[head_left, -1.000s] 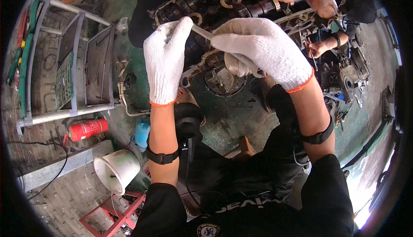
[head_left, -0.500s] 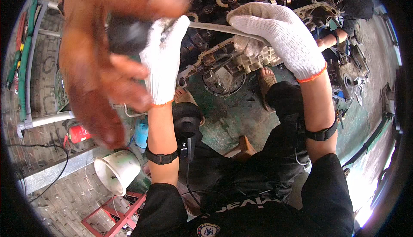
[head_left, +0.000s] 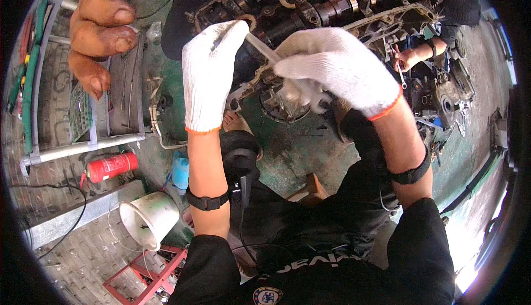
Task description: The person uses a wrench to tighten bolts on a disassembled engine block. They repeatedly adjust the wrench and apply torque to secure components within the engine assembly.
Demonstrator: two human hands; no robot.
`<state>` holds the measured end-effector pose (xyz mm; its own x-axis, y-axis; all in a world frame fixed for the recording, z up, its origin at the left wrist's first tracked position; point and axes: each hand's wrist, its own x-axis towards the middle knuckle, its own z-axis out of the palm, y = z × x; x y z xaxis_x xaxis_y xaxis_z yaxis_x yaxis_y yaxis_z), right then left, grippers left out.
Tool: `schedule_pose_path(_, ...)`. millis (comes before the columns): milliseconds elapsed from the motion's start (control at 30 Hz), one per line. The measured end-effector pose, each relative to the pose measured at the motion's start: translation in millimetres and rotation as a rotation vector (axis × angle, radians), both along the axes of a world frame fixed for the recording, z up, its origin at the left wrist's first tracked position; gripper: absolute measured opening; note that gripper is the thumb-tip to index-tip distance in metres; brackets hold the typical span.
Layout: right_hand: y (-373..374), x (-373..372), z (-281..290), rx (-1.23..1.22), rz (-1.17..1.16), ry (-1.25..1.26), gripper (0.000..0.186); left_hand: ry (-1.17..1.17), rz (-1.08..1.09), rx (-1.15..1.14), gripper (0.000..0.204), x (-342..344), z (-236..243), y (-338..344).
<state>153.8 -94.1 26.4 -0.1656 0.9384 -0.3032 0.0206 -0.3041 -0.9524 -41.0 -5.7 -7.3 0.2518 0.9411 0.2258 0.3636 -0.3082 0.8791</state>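
In front of me a metal wrench (head_left: 264, 48) runs slantwise between my two hands, both in white knit gloves with orange cuffs. My left hand (head_left: 212, 72) pinches its upper end. My right hand (head_left: 343, 67) is closed round the shank, and a blurred open jaw (head_left: 322, 103) pokes out below that glove. Just beyond both hands lies a greasy engine cylinder head (head_left: 310, 11) with camshafts and bearing caps.
A co-worker's hand (head_left: 102, 34) grips a dark rod at the upper left. At the right another person's hand (head_left: 410, 58) holds a wrench (head_left: 402, 77) over engine parts (head_left: 447, 103). A red fire extinguisher (head_left: 112, 166) and white bucket (head_left: 149, 220) stand left.
The co-worker's hand, blurred across my left hand before, has drawn back to the upper left. My right hand has come lower and nearer the left, tilting the wrench more steeply.
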Motion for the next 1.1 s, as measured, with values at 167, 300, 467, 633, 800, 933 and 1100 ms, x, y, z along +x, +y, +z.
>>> schedule_pose_path(167,-5,-49,-18,-0.135,0.048,0.342,0.019,0.029,0.003,-0.039,0.033,3,6,-3)
schedule_pose_path(300,-14,-76,-27,-0.241,0.081,0.676,0.016,0.036,0.026,-0.162,0.033,4,13,-6)
schedule_pose_path(467,-13,-66,-29,-0.127,0.201,0.607,0.022,-0.072,0.035,-0.183,0.035,2,16,-8)
schedule_pose_path(633,-10,-57,-20,-0.122,0.223,0.306,0.017,-0.075,0.084,-0.121,0.034,-2,12,-8)
schedule_pose_path(800,-2,-24,-4,-0.014,0.118,-0.094,0.026,-0.072,0.088,-0.095,0.037,-1,8,-4)
schedule_pose_path(933,1,-5,4,0.096,-0.046,-0.190,0.027,0.028,0.084,-0.051,0.038,0,8,-5)
schedule_pose_path(1100,2,10,7,0.159,-0.174,-0.181,0.029,0.072,0.064,-0.014,0.037,0,11,-8)
